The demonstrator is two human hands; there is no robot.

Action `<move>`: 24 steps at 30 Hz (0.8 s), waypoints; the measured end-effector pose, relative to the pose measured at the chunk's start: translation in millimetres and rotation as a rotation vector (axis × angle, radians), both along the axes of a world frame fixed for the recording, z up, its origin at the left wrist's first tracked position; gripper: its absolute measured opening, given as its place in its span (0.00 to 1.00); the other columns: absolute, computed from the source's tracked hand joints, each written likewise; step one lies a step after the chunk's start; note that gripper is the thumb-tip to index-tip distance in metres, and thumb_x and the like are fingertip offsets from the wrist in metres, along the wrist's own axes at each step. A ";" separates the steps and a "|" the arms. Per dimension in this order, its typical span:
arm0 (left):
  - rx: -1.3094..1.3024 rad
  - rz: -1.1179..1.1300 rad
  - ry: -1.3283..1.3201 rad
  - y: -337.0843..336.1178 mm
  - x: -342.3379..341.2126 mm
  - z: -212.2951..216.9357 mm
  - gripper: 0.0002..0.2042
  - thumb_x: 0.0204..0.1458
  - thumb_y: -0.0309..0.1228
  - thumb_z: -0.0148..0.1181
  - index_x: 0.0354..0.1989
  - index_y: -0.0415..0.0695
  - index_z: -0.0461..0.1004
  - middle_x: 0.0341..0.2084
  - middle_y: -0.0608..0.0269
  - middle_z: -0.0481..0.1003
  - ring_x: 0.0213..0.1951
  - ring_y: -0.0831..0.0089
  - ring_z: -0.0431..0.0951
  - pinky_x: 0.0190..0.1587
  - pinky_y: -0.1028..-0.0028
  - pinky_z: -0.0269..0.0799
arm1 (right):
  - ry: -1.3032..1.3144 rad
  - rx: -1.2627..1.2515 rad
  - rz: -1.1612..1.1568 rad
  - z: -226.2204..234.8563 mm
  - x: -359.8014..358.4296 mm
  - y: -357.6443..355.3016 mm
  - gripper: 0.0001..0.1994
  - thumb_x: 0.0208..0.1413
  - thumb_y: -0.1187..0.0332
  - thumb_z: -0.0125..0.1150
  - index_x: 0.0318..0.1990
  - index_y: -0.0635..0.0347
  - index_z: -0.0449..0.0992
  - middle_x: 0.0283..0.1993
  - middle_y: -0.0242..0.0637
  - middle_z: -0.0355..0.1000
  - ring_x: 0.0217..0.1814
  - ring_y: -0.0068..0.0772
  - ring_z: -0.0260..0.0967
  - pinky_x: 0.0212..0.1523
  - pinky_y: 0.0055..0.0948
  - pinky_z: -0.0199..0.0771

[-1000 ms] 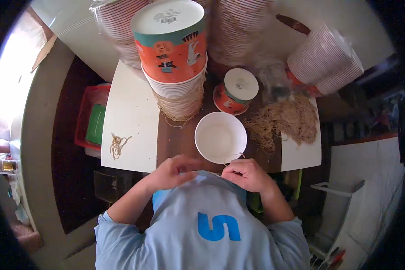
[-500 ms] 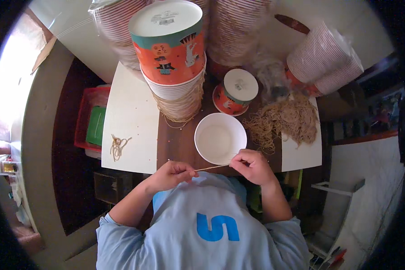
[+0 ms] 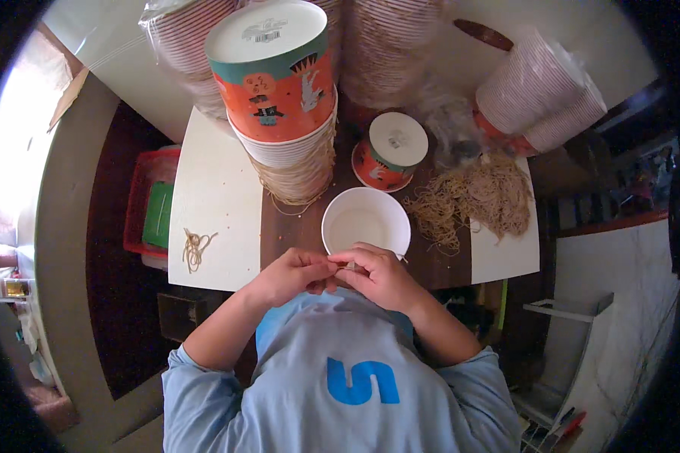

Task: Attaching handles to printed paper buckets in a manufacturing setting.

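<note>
Left hand (image 3: pixel 295 273) and right hand (image 3: pixel 381 276) together, pinching string (image 3: pixel 344 267) at the cup's near side; cup (image 3: pixel 363 220), strand heap (image 3: pixel 499 195) right, on counter (image 3: pixel 217 177).

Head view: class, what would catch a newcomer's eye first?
Probably the tall tub stack, upper left of centre. Next, the left hand and right hand, close together at the near side of the white tub. A tangled string heap lies to their upper right.

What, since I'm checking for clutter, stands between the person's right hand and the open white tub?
Nothing visible: the right hand overlaps the white tub at its near rim; contact can't be told. The tall tub stack stands off left, the string heap right.
</note>
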State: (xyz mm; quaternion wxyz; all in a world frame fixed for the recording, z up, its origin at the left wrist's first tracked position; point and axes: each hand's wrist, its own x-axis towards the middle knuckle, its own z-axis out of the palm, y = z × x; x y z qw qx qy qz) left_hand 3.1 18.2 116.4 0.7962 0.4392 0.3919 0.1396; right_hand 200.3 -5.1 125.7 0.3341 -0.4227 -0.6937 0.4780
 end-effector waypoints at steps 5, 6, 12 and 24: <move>-0.318 0.109 -0.131 4.1 0.6 -2.1 0.13 0.57 0.36 0.48 0.37 0.38 0.75 0.25 0.62 0.76 0.24 0.80 0.70 0.29 0.81 0.66 | -0.103 0.183 -0.141 -4.7 1.1 0.1 0.05 0.46 0.78 0.60 0.32 0.61 0.75 0.28 0.36 0.70 0.28 0.30 0.69 0.28 0.25 0.68; -0.332 0.115 -0.140 4.8 -0.2 -2.8 0.13 0.58 0.35 0.48 0.38 0.38 0.74 0.26 0.62 0.76 0.24 0.80 0.70 0.28 0.81 0.66 | -0.091 0.224 -0.177 -6.0 1.9 0.3 0.04 0.46 0.78 0.60 0.30 0.61 0.75 0.27 0.36 0.69 0.27 0.30 0.68 0.27 0.25 0.67; -0.244 0.071 -0.075 2.8 0.1 -10.2 0.12 0.58 0.34 0.48 0.38 0.39 0.75 0.25 0.63 0.76 0.24 0.82 0.70 0.28 0.83 0.66 | -0.157 0.172 -0.187 -2.3 6.9 -0.4 0.04 0.45 0.77 0.61 0.31 0.61 0.75 0.27 0.36 0.69 0.25 0.30 0.68 0.26 0.24 0.68; 0.092 0.116 0.038 1.2 8.1 -10.9 0.04 0.48 0.25 0.58 0.29 0.36 0.76 0.24 0.64 0.76 0.27 0.82 0.74 0.31 0.81 0.69 | -0.277 0.269 -0.087 -10.0 9.1 4.0 0.04 0.45 0.72 0.61 0.30 0.60 0.75 0.27 0.39 0.70 0.28 0.44 0.69 0.31 0.35 0.71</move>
